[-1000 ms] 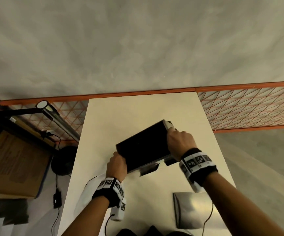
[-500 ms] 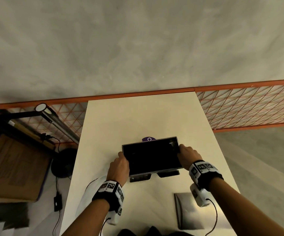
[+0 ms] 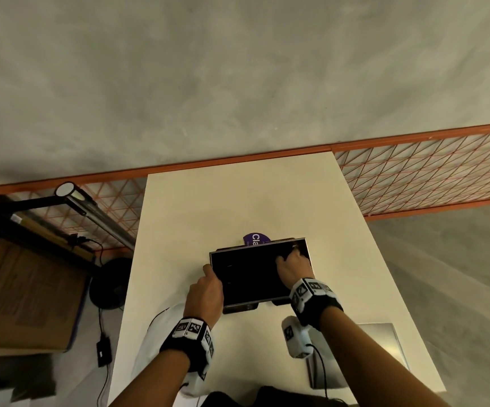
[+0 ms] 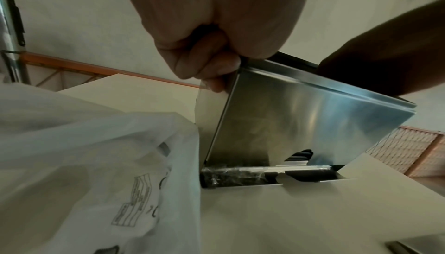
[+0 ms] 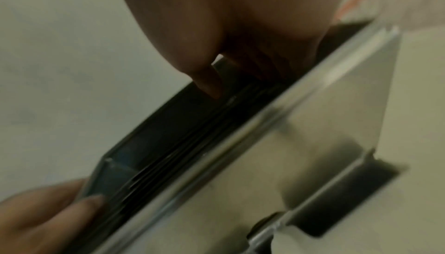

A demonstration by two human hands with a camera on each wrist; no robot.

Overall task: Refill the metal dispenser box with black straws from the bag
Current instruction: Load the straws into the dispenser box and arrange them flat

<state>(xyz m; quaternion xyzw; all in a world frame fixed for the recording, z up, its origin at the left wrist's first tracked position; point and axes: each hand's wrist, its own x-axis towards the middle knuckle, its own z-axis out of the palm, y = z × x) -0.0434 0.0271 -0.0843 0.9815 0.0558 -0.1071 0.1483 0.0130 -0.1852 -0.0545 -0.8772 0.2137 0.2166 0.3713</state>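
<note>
A second ago we held the metal box (image 3: 259, 274) tilted above the tabletop (image 3: 237, 201); now it stands level, near the middle, open top up, dark with black straws (image 5: 192, 144). Our left hand (image 3: 205, 292) grips its left wall, fingers curled over the edge. Our right hand (image 3: 293, 265) has left the right wall and reaches inside, fingers on the straws; whether it pinches any we cannot tell. We judge we are leveling the load. The bag (image 4: 84, 163) lies near left, the loose lid (image 3: 384, 348) near right.

Head looks down; both wrists (close) share the dispenser box (image 3: 259, 273).
</note>
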